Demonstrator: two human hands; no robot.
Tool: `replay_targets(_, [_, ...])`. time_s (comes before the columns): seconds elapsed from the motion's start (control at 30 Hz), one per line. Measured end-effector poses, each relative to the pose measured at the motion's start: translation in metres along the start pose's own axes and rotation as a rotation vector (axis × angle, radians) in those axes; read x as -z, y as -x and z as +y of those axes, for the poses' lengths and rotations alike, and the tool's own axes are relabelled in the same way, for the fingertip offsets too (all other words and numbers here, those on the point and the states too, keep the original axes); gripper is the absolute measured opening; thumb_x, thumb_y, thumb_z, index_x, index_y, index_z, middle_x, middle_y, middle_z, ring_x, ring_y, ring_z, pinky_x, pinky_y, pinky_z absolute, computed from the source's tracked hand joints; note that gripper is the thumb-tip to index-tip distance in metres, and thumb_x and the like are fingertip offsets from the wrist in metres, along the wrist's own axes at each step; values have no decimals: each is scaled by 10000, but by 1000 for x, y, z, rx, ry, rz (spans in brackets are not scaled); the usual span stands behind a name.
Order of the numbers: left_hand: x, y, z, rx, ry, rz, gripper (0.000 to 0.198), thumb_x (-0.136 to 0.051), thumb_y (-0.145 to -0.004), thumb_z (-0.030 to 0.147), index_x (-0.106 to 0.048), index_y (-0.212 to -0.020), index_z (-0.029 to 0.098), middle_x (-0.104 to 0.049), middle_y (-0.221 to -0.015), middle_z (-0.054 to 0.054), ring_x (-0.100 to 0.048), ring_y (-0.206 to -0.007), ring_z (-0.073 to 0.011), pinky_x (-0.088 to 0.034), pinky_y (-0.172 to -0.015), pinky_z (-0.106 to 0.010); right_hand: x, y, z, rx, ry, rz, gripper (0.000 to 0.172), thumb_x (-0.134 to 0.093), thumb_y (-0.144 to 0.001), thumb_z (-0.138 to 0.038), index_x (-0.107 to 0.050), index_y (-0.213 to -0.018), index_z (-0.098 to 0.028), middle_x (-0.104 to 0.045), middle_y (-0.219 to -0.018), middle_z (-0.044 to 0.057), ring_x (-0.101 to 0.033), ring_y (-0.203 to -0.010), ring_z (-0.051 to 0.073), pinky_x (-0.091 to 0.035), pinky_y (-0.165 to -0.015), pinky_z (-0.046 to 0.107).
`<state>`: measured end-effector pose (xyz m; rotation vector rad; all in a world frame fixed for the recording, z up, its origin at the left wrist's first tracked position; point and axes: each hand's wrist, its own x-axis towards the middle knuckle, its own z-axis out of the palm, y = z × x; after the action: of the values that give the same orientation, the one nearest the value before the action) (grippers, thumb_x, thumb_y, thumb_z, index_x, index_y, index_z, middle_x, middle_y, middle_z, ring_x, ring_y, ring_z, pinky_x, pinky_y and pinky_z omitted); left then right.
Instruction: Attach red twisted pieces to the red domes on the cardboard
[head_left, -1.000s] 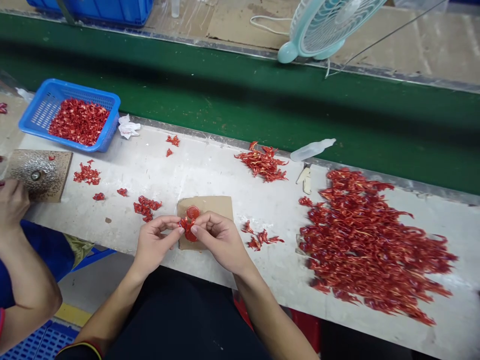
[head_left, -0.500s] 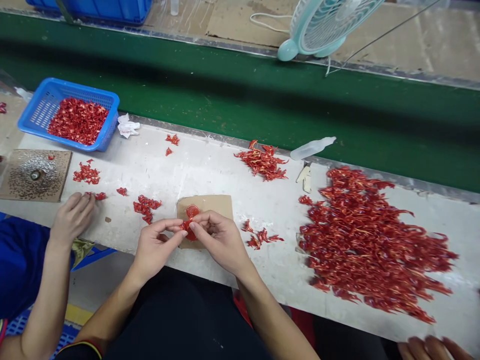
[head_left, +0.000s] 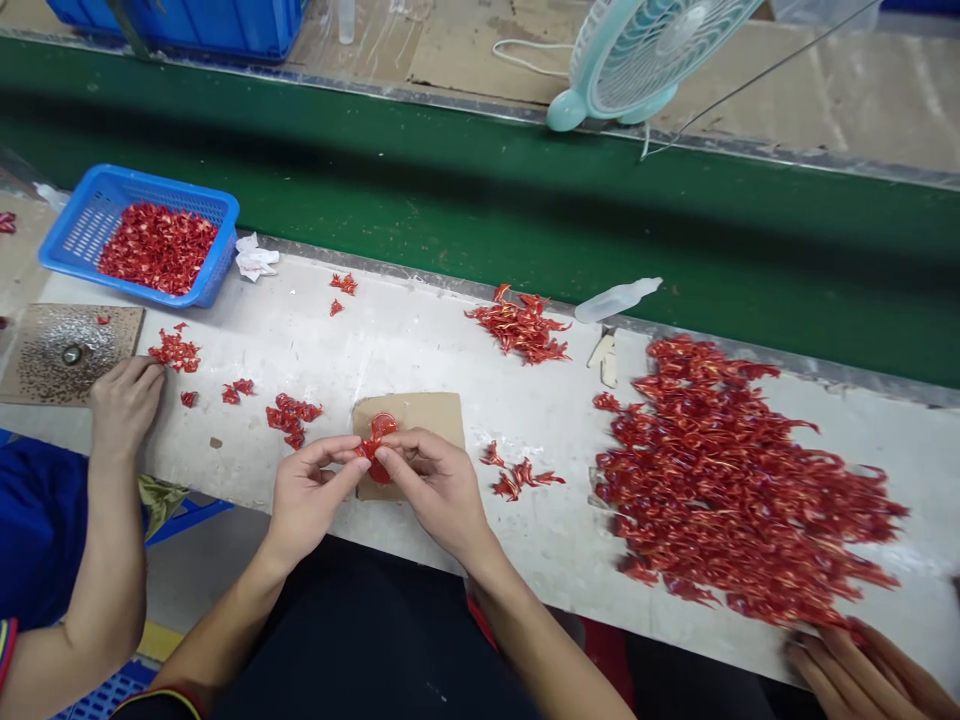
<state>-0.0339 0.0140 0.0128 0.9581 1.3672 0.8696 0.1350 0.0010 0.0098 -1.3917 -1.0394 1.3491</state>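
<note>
**A:** What are the person's hands doing?

**B:** The left hand [head_left: 311,495] and the right hand [head_left: 435,490] are coming together over a square of brown cardboard [head_left: 427,420] on a white work table [head_left: 420,370]. Their fingers are bent inward, and both thumbs and forefingers are pinching a cluster of glossy red strips [head_left: 369,450].

**A:** Where is that cluster sitting?

**B:** It's hovering just above the cardboard, right between the fingertips and pressed against a round red disc [head_left: 384,426]. I can't tell whether the two are joined.

**A:** What's lying around them?

**B:** Taking 12 o'clock as the table's far side, a large heap of red strips [head_left: 735,480] is spreading out at 3 o'clock, and a smaller heap of red strips [head_left: 519,330] is lying at 1 o'clock. A blue plastic basket [head_left: 135,178] filled with red pieces is sitting at 10 o'clock.

**A:** Is anyone else working there?

**B:** Yes. At 9 o'clock, a co-worker's hand [head_left: 126,405] is resting on the table beside a speckled brown board [head_left: 45,375]. At 4 o'clock, another hand [head_left: 855,668] is touching the near edge of the large heap. A pale green fan [head_left: 637,65] is standing beyond a green belt [head_left: 480,190] at 1 o'clock.
</note>
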Motion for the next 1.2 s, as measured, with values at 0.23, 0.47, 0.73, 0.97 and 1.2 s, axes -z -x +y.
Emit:
replay_targets(0.23, [-3, 3, 0, -95, 23, -5, 223, -825, -795, 316, -811, -1000, 228, -746, -810, -25, -636, -620, -101, -542, -541, -180, -13, 10, 2, -71, -239, 56, 223, -764, -878, -423, -733, -1010, -247, -781, -925, 56, -739, -811, 212, -616, -703, 347])
replay_targets(0.47, [-21, 5, 4, -165, 27, -70, 223, -830, -790, 297, -804, -1001, 230, -743, -762, -8, -592, -518, -84, -536, -498, -182, 0, 20, -6, 18, -300, 175, 188, -774, -867, -388, -690, -954, -243, -774, -883, 45, -739, -783, 188, -607, -750, 335])
replay_targets(0.73, [-41, 4, -5, -143, -115, -362, 349, -827, -791, 331, -773, -1127, 252, -804, -965, -57, -760, -840, -217, -609, -618, -233, 54, 58, 14, 108, -118, 440, 247, -748, -886, -383, -657, -1062, -235, -745, -886, 43, -726, -801, 179, -587, -747, 314])
replay_targets(0.97, [-10, -21, -5, -152, -267, -145, 349, -797, -794, 436, -778, -1058, 208, -804, -974, -63, -743, -819, -218, -626, -737, -295, 185, 134, 72, 121, 175, 1290, 411, -760, -846, -419, -640, -1166, -191, -726, -915, 63, -704, -805, 197, -570, -751, 339])
replay_targets(1.2, [-6, -41, 2, -157, -290, 75, 369, -791, -777, 491, -770, -1013, 208, -768, -910, -4, -652, -752, -132, -562, -832, -258, 254, 175, 121, -44, 486, 1467, 462, -638, -867, -512, -672, -1143, -144, -770, -954, 140, -721, -773, 245, -573, -733, 372])
